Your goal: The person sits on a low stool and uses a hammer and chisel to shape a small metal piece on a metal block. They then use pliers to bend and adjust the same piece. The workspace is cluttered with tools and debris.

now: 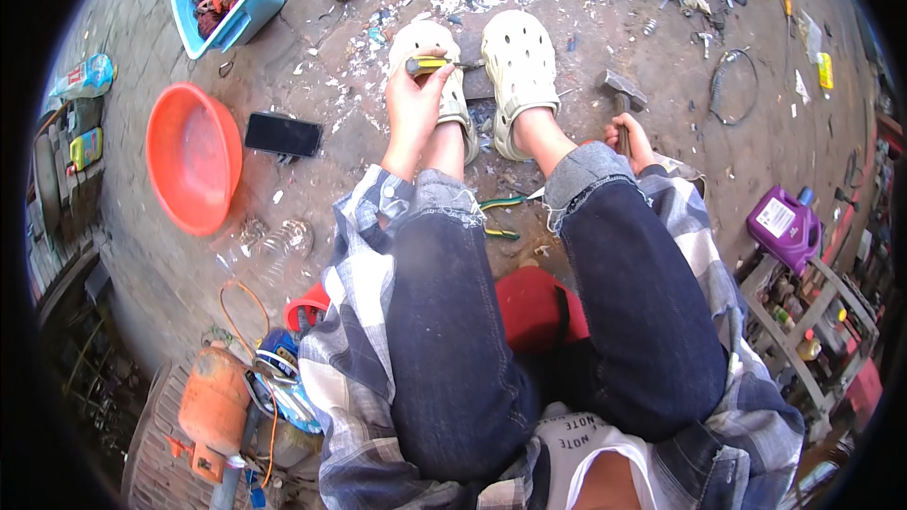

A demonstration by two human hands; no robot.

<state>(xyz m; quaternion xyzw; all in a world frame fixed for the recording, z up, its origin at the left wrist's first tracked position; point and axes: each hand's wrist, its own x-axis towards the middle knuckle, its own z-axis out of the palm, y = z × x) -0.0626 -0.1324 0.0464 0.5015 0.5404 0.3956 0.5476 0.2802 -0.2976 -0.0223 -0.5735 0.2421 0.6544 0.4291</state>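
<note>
1. Yellow-handled tool (430, 64) sits pinched in the left hand (413, 106), tip steadied against a dark block (475, 71) wedged between cream clogs (518, 66).
2. Right hand (631, 142) wraps closed round a hammer (621, 99), head resting on the ground, ready beside the knee.

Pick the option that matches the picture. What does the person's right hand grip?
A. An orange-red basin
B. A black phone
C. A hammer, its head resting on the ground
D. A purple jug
C: the right hand wraps the handle of the hammer, whose metal head lies on the ground beside the right foot, while the left hand holds a yellow-handled tool over the left shoe.
</note>
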